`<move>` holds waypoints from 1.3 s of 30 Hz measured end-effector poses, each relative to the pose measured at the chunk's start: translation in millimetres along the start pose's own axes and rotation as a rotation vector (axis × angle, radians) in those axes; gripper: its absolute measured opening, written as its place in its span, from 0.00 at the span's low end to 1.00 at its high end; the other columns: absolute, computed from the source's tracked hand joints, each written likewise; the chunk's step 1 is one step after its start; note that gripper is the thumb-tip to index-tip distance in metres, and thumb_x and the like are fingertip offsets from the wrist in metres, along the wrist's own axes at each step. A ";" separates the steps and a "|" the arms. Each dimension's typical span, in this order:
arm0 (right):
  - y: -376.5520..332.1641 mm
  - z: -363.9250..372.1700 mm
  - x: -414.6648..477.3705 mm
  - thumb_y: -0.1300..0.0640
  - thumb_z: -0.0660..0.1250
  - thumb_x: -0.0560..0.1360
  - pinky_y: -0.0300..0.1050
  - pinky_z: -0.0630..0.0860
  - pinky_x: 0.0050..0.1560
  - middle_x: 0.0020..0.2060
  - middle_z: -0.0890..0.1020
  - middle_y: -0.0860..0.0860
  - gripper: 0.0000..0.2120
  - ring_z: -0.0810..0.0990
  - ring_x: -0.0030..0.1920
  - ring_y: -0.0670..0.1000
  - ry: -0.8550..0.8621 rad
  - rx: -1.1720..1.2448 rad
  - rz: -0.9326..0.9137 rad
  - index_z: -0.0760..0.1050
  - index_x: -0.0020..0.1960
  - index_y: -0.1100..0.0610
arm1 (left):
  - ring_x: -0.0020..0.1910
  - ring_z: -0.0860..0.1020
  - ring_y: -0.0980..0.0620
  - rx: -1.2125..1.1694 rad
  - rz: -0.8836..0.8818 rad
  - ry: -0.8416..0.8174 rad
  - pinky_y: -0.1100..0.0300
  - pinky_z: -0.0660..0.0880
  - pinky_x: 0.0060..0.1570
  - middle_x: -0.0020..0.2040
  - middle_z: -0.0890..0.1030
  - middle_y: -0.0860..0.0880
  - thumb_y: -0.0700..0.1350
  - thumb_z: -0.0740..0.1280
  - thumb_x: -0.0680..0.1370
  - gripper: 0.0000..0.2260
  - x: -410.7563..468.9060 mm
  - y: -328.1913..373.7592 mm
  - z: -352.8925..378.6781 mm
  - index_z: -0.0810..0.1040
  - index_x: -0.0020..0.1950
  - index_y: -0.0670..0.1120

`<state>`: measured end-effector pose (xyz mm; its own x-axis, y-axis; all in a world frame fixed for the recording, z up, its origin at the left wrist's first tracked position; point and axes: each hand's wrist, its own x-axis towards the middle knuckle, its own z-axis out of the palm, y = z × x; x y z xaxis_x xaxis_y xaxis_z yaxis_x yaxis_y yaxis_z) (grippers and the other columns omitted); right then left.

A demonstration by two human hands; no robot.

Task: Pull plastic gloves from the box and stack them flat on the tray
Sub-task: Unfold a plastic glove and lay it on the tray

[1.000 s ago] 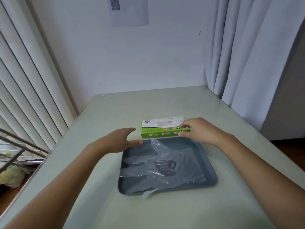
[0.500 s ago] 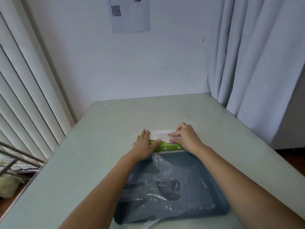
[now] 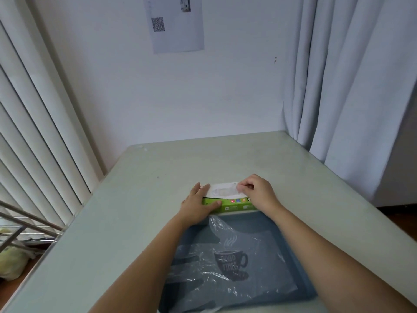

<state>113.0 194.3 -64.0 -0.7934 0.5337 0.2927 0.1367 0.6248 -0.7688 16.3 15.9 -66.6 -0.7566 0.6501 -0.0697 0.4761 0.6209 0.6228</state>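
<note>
A green and white glove box (image 3: 234, 204) lies on the table just beyond the blue-grey tray (image 3: 270, 227). Clear plastic gloves (image 3: 225, 265) lie flat on the tray over a printed cup picture. My left hand (image 3: 198, 203) holds the box's left end, fingers on its top and thumb along the green front. My right hand (image 3: 255, 192) sits over the box's right end, its fingertips pinching at the edge of the slot in the top. Whether a glove is between the fingertips I cannot tell.
The pale table (image 3: 135, 222) meets a white wall at the back. Vertical blinds (image 3: 33, 132) hang on the left, curtains (image 3: 349, 86) on the right. A paper with a QR code (image 3: 176, 23) is stuck to the wall. A metal rack (image 3: 20, 224) stands beyond the table's left edge.
Both hands moved onto the box: the left from beside the tray to the box's left end, the right up to the slot, fingers curling into a pinch. The view tilted upward.
</note>
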 end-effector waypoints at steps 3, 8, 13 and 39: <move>0.3 -5.2 -2.1 0.61 0.69 0.75 0.28 0.69 0.43 0.41 0.77 0.48 0.02 0.75 0.43 0.46 0.034 0.176 0.039 0.80 0.43 0.59 | 0.76 0.57 0.47 -0.011 0.001 0.007 0.48 0.55 0.74 0.79 0.50 0.50 0.58 0.67 0.76 0.32 0.0 -0.5 0.4 0.59 0.77 0.54; -11.7 -12.4 -8.9 0.63 0.68 0.75 0.29 0.69 0.45 0.42 0.77 0.50 0.05 0.75 0.43 0.42 0.045 0.266 -0.035 0.77 0.41 0.57 | 0.76 0.58 0.46 0.000 -0.006 0.021 0.47 0.56 0.74 0.79 0.51 0.50 0.58 0.67 0.76 0.31 0.1 0.7 1.5 0.60 0.76 0.56; -28.3 -20.7 -10.4 0.65 0.68 0.75 0.27 0.68 0.43 0.40 0.75 0.46 0.11 0.75 0.39 0.37 0.137 0.268 -0.158 0.74 0.37 0.53 | 0.76 0.59 0.47 0.028 -0.008 0.025 0.48 0.55 0.74 0.79 0.51 0.50 0.58 0.67 0.76 0.31 -0.8 3.0 1.0 0.60 0.76 0.56; -133.2 -116.7 -73.2 0.56 0.65 0.78 0.43 0.75 0.41 0.31 0.82 0.50 0.07 0.80 0.32 0.46 0.108 0.064 -0.184 0.73 0.41 0.55 | 0.58 0.79 0.58 -0.504 0.349 -0.162 0.57 0.71 0.62 0.57 0.82 0.54 0.72 0.64 0.67 0.32 -98.1 111.5 -49.3 0.80 0.61 0.50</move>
<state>222.0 138.5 83.4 -0.7327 0.4744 0.4879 -0.0449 0.6817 -0.7303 121.5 -0.3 48.0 -0.4988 0.8595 0.1116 0.3833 0.1033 0.9178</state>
